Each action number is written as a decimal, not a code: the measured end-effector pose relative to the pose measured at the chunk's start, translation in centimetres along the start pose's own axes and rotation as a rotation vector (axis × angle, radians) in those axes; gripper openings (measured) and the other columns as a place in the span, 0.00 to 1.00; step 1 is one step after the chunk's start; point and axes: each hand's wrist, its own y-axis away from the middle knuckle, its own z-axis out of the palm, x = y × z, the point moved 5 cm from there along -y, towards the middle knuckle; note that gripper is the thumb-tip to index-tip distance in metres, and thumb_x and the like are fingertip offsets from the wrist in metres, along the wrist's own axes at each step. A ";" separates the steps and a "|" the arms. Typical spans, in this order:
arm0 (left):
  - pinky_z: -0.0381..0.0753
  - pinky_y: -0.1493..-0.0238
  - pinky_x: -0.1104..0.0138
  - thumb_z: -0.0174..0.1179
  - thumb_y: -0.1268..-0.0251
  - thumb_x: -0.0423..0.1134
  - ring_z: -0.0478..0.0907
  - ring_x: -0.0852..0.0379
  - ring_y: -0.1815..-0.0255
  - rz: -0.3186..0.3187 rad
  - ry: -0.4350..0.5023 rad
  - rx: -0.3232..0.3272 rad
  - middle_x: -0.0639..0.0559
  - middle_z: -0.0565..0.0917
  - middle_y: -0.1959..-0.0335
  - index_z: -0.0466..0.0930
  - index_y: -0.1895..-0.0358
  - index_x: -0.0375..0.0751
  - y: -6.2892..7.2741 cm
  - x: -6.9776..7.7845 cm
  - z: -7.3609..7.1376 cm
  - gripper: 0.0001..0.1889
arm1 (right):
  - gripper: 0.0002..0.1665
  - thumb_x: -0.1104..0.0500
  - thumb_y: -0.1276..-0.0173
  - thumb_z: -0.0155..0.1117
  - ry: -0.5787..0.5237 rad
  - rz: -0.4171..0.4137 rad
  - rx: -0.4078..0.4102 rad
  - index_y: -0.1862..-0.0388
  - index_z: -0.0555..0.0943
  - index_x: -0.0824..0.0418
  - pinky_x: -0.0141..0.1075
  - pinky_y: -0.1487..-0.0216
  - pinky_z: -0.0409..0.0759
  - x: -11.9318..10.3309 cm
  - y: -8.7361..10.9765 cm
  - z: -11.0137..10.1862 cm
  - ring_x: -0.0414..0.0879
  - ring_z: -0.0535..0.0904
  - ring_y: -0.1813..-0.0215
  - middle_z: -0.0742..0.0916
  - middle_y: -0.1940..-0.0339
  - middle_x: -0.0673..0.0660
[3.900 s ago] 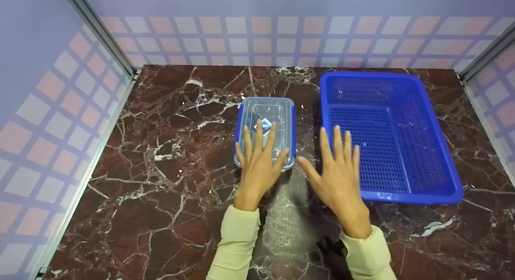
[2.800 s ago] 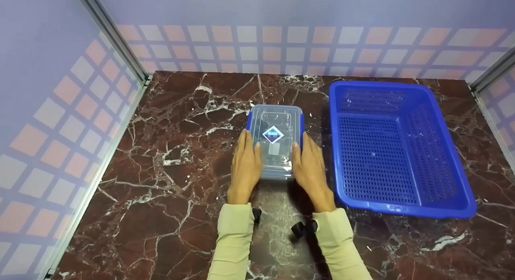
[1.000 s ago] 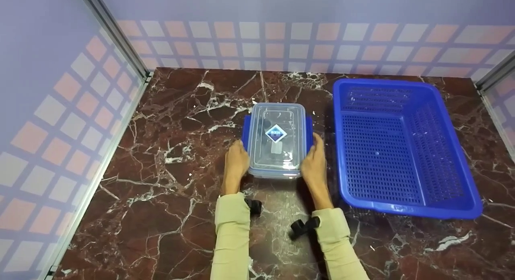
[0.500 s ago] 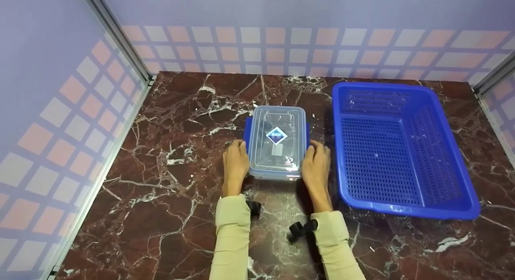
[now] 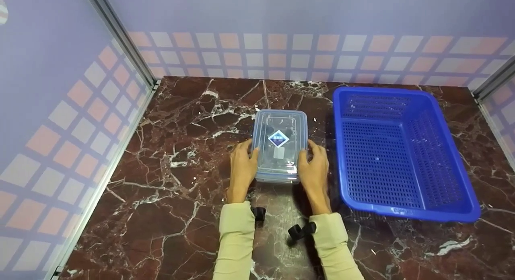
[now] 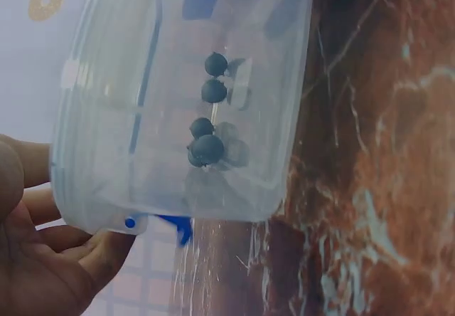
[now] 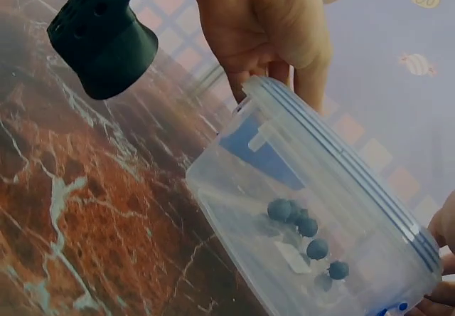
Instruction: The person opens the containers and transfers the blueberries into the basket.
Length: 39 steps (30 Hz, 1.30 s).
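Two-handed grip, left hand (image 5: 242,167) and right hand (image 5: 314,169) clamped on opposite sides of lidded container (image 5: 277,162); located on tabletop (image 5: 181,191), near blue basket (image 5: 402,212); lid (image 5: 280,123) already seated over dark round pieces (image 7: 318,249); possibly outstanding: latch (image 6: 183,229) closure, not verifiable.

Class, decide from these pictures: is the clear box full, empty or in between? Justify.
Neither full nor empty: both wrist views show a few dark balls low inside the box, most of its space bare.

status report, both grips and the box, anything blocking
Left grip, right grip on clear box. Lid on, dark balls inside. Blue basket apart, not blocking.
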 end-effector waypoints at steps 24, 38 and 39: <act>0.72 0.38 0.55 0.60 0.38 0.34 0.76 0.41 0.41 0.024 -0.005 0.082 0.39 0.81 0.44 0.78 0.43 0.32 0.1 1.6 -1.8 0.19 | 0.27 0.64 0.39 0.62 -0.028 -0.076 0.048 0.40 0.75 0.70 0.48 0.40 0.72 -2.8 0.7 0.1 0.59 0.76 0.45 0.79 0.43 0.66; 0.76 0.43 0.51 0.53 0.38 0.27 0.80 0.38 0.49 -0.006 -0.044 0.125 0.36 0.81 0.47 0.77 0.42 0.33 -0.2 0.7 -5.8 0.19 | 0.30 0.67 0.37 0.59 -0.088 -0.153 -0.121 0.36 0.69 0.72 0.48 0.34 0.70 -6.1 2.4 3.4 0.59 0.73 0.38 0.75 0.35 0.67; 0.77 0.44 0.51 0.53 0.38 0.26 0.80 0.38 0.50 -0.006 -0.046 0.137 0.36 0.82 0.48 0.77 0.42 0.33 -0.2 0.5 -6.1 0.20 | 0.30 0.67 0.37 0.59 -0.095 -0.148 -0.152 0.35 0.68 0.72 0.47 0.33 0.70 -6.3 2.6 3.8 0.59 0.72 0.36 0.74 0.34 0.66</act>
